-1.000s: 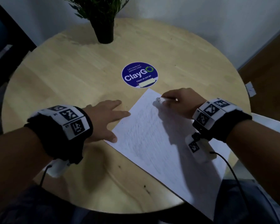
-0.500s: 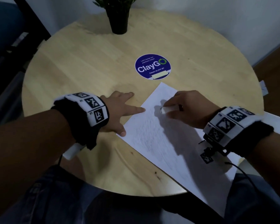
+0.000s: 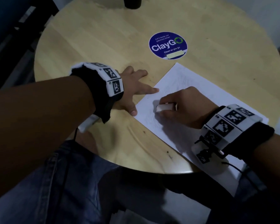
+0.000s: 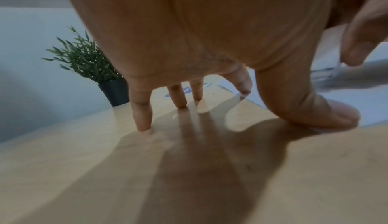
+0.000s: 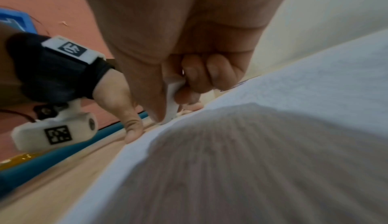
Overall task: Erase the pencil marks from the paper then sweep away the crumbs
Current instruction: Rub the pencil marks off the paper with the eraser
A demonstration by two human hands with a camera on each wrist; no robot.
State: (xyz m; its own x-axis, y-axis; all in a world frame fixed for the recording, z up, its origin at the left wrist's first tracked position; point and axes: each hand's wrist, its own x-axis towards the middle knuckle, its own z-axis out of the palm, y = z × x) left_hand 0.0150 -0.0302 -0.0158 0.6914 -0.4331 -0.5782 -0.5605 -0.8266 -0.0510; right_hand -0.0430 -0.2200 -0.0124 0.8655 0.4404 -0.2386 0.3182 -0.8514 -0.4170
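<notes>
Right hand (image 3: 183, 107) is pinching the eraser (image 3: 164, 107) in curled fingers, long axis lying across the paper (image 3: 217, 101) near its left edge, while left hand (image 3: 132, 91), fingers flat and spread, is pinning that edge to the worktop (image 3: 103, 38).

Round table (image 3: 90, 46), light wood with visible grain and a couple of dark specks near the front edge. A sheet of paper (image 3: 200, 94) lies on it at an angle, its near-right part hanging off the rim. Just past the paper's far corner there's a blue round ClayGo sticker (image 3: 168, 45) stuck flat to the top. A dark plant pot (image 3: 132, 4) sits at the far edge. The left hand (image 3: 132, 89) rests on the wood with fingers spread, thumb and index on the paper's edge.
</notes>
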